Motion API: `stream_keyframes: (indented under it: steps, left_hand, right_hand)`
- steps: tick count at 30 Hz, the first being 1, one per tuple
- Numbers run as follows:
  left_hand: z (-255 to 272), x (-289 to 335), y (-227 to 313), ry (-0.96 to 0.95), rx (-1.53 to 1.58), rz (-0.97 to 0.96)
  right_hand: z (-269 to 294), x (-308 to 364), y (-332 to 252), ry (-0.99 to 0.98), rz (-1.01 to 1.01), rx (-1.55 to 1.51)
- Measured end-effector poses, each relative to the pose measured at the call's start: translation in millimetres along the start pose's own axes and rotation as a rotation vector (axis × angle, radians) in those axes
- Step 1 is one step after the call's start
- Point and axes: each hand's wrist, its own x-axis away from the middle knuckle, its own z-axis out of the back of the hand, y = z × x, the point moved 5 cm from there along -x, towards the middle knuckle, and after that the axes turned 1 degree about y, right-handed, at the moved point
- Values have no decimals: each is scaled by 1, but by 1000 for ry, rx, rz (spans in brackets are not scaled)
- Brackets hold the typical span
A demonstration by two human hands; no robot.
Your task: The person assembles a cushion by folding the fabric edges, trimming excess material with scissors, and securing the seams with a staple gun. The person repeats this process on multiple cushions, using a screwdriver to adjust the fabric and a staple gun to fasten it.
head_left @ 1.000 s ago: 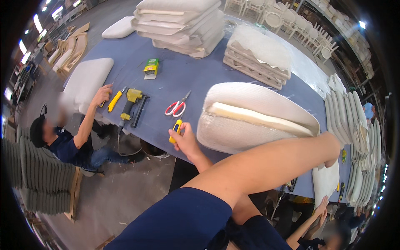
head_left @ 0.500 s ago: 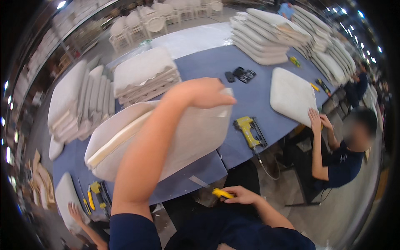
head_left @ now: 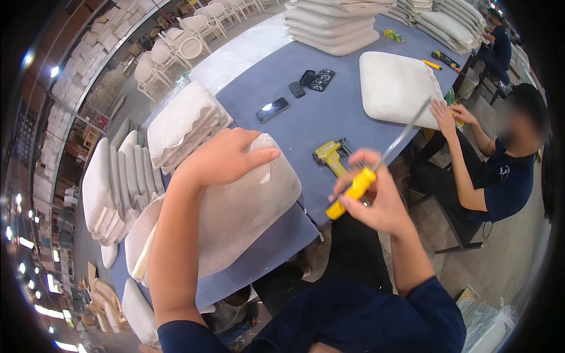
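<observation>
Left: stacked seat cushions. Near left, on blue surface: one pale cushion, left hand clasping its far edge. Centre: yellow staple gun. Right hand, raised: gripping yellow-handled knife. Right: white pad, co-worker's hand touching.

"What is filling the far background?"

"Pale chairs are standing in rows beyond the blue table, where a phone is lying near small black items."

"And at right?"

"A co-worker in a dark shirt is sitting at the table's edge, touching a pale cushion; a green-and-yellow box is lying beyond it, near a cushion stack."
</observation>
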Motion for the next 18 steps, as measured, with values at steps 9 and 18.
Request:
stream_keyframes:
  steps: [9,18]
  left_hand:
    - [0,9,31,23,-93,34]
    - [0,7,26,44,-71,-21]
  right_hand:
    - [-23,-147,-36,136,222,-92]
    - [-49,-147,-23,97,236,-144]
